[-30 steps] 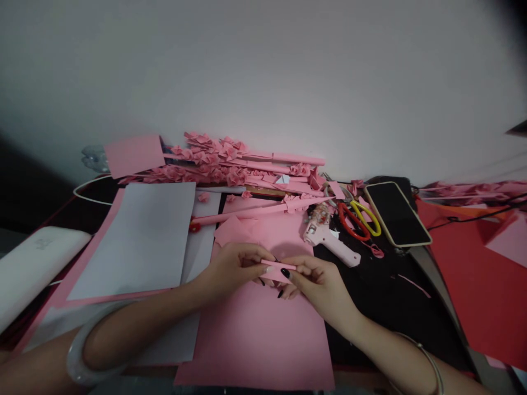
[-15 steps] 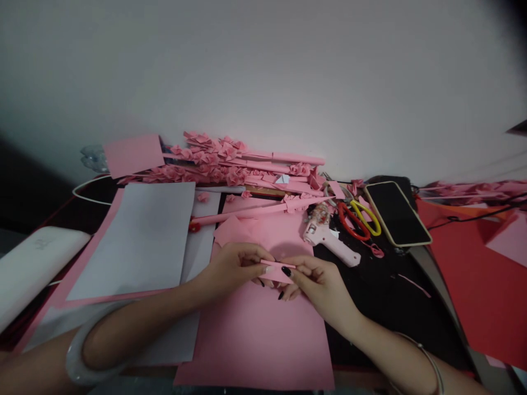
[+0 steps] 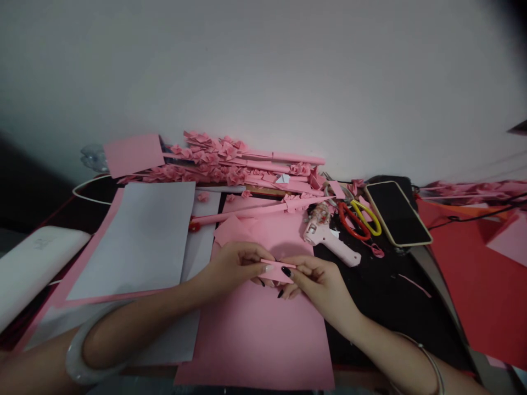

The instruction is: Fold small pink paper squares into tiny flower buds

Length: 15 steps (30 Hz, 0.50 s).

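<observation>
A small piece of pink paper [image 3: 276, 270], its far edge rolled or folded over, is pinched between both hands. My left hand [image 3: 236, 264] grips its left end, thumb on top and fingers beneath. At the right end my right hand [image 3: 319, 280] holds it the same way, the dark-nailed thumb lying on the paper. Both hands are above a large pink sheet [image 3: 259, 340]. Just beyond my left hand lies a smaller pink paper piece [image 3: 233, 229]. A pink glue gun [image 3: 329, 238] rests beyond my right hand.
Pink paper flowers [image 3: 206, 156] and rolled paper stems line the wall. Scissors with red and yellow handles [image 3: 360, 219] and a phone [image 3: 397, 214] lie at right, near red sheets [image 3: 481, 285]. White paper [image 3: 135, 241] and a white device [image 3: 39, 269] are at left.
</observation>
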Each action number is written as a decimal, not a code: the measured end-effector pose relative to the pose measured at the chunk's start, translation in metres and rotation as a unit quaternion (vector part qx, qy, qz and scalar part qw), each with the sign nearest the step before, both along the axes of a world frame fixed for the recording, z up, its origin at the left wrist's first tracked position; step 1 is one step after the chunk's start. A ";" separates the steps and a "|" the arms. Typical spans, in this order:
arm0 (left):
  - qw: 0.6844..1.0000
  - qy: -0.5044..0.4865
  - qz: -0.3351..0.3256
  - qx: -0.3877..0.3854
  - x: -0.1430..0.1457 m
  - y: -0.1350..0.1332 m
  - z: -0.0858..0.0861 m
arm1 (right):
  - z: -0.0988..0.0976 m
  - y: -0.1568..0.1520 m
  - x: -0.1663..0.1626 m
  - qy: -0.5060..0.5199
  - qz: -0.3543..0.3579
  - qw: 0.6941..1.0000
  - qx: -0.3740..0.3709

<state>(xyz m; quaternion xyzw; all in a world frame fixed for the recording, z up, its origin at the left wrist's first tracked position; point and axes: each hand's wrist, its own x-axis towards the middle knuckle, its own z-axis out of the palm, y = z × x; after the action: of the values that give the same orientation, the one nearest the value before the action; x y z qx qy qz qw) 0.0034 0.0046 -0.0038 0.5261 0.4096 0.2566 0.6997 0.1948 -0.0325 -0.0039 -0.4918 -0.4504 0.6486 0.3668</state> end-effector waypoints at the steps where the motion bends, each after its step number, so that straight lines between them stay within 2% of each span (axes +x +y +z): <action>1: 1.000 0.003 0.001 0.000 0.000 0.000 -0.001 | 0.000 0.000 0.000 0.001 0.000 1.000 -0.001; 15: 1.000 0.009 0.008 -0.004 0.000 0.001 -0.001 | 0.002 0.001 0.000 0.006 -0.012 1.000 -0.009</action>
<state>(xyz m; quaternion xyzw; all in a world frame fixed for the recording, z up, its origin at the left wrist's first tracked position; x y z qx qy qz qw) 0.0032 0.0057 -0.0049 0.5228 0.4205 0.2559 0.6960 0.1944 -0.0315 -0.0021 -0.4962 -0.4365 0.6511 0.3732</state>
